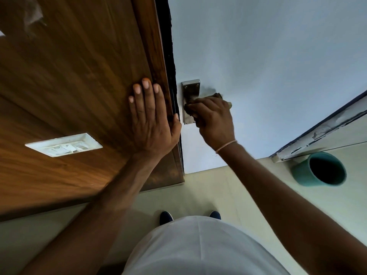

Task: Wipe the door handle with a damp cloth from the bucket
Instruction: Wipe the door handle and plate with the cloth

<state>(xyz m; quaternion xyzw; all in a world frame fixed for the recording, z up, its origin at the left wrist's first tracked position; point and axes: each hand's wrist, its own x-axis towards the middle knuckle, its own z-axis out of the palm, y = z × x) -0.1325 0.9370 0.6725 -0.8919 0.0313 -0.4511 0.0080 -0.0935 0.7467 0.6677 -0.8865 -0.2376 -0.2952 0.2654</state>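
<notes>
A steel door handle plate (pixel 190 90) is fixed on a pale blue-white door (pixel 268 66). My right hand (pixel 213 118) is closed around the lever with a dark cloth (pixel 218 95) bunched under the fingers, so the lever itself is hidden. A wet grey smear shows on the door just above the cloth. My left hand (pixel 152 118) lies flat, fingers spread, on the brown wooden panel (pixel 79 76) beside the door's edge. A teal bucket (pixel 319 169) stands on the floor at the right, its inside dark.
A white switch plate (pixel 63 144) sits on the wooden panel at the left. The floor (pixel 228 191) is pale tile. A scuffed white frame edge (pixel 327 128) runs diagonally at the right above the bucket. My dark shoes show near the bottom centre.
</notes>
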